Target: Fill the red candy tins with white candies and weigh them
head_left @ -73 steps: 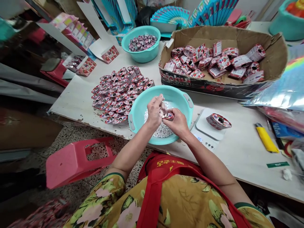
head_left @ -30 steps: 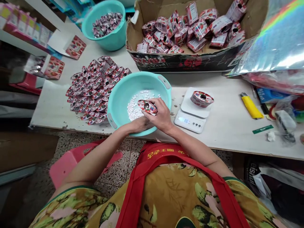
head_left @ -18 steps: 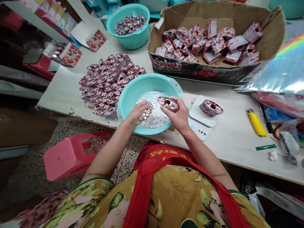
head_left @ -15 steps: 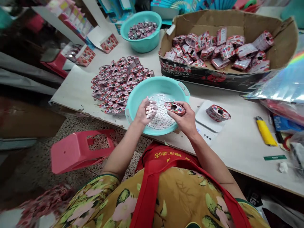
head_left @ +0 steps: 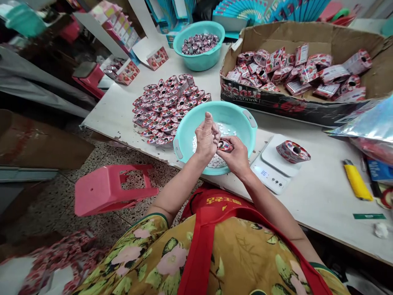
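Over the turquoise basin, my left hand is curled with its thumb up, against the opening of a small oval box. A few white tablets show at that opening; most of what the palm holds is hidden. My right hand grips the red-and-white oval box, its round hole facing up. Loose white tablets lie in the basin below both hands. To the right, a similar oval box stands on a white digital scale with its display lit.
Many upright oval boxes stand packed together left of the basin. Behind are a turquoise bowl of small metallic caps and a cardboard carton of filled-looking packs. A yellow cutter lies at right; a pink stool stands on the floor.
My left hand has swung right and turned over, bringing its tablets from apart to the box's hole. My right hand still holds the box. The whole view has shifted slightly.
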A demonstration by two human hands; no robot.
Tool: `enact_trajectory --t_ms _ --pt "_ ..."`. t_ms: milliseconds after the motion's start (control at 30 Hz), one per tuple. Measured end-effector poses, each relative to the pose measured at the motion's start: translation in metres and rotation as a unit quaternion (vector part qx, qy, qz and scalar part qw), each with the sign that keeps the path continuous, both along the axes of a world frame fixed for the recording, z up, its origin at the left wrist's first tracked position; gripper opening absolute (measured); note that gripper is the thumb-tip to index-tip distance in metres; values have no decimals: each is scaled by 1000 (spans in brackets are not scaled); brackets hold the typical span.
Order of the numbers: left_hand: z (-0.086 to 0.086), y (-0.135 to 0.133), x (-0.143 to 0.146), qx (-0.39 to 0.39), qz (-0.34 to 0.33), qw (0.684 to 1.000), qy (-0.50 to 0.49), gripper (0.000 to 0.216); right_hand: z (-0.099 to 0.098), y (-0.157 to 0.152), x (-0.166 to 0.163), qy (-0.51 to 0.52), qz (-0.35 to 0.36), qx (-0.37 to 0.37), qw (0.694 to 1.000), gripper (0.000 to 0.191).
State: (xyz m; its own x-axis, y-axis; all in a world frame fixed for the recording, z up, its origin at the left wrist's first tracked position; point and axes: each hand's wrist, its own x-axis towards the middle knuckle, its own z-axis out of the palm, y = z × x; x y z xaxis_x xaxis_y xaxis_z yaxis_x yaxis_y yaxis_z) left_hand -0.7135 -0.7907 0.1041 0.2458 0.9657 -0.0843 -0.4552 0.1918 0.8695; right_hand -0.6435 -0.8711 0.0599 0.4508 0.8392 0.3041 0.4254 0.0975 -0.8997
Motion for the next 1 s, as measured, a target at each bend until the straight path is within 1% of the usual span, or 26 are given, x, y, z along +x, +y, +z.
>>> enact_trajectory --t_ms 100,167,233,300,333,367,400,433,500,533,567,600,633,667,700,767,833,867,933,1000 --pt "6 2 1 -10 -39 999 -25 63 -1 2 2 19 10 -1 1000 29" --pt "16 4 -2 -21 -64 997 -27 63 -1 2 2 49 22 -1 999 31" --pt "27 11 -9 -20 -65 997 -30 62 0 -3 5 87 29 7 996 34" --pt "32 25 -21 -1 -38 999 -21 59 5 -18 11 122 30 26 992 39" --pt "31 35 -28 11 -25 1000 1 54 8 -30 17 134 25 35 990 41" --pt "26 44 -35 19 -24 998 46 48 11 -46 25 139 13 43 989 43" --pt "18 53 -41 18 -46 992 115 39 13 -63 34 140 -9 49 989 44" --pt "7 61 -47 8 -93 976 196 30 14 -82 44 134 -41 54 989 44" --pt "-16 70 -55 0 -202 918 342 17 11 -121 68 110 -140 68 982 44" --pt "-26 71 -58 10 -247 886 392 14 6 -140 81 98 -202 78 971 45" --pt "-34 70 -60 29 -278 860 426 13 0 -158 95 89 -264 89 956 46" --pt "-39 69 -61 49 -297 843 446 12 -7 -174 108 88 -323 99 937 47" --pt "-41 68 -61 59 -308 832 457 11 -16 -188 120 92 -374 107 917 48" --pt "-41 67 -60 51 -317 829 459 10 -25 -201 130 103 -415 112 897 50" --pt "-40 67 -59 24 -324 833 449 8 -35 -211 138 118 -446 116 880 51" --pt "-35 68 -55 -62 -329 859 387 7 -52 -227 149 150 -490 119 851 52" --pt "-31 70 -51 -143 -304 892 302 19 -67 -236 152 182 -519 119 827 52" --pt "-30 70 -49 -170 -283 904 270 25 -73 -238 152 198 -529 119 817 52" --pt "-25 67 -44 -203 -249 912 253 26 -85 -239 151 227 -540 118 802 54" --pt "-16 60 -35 -213 -263 903 265 16 -95 -237 150 248 -543 110 795 56"
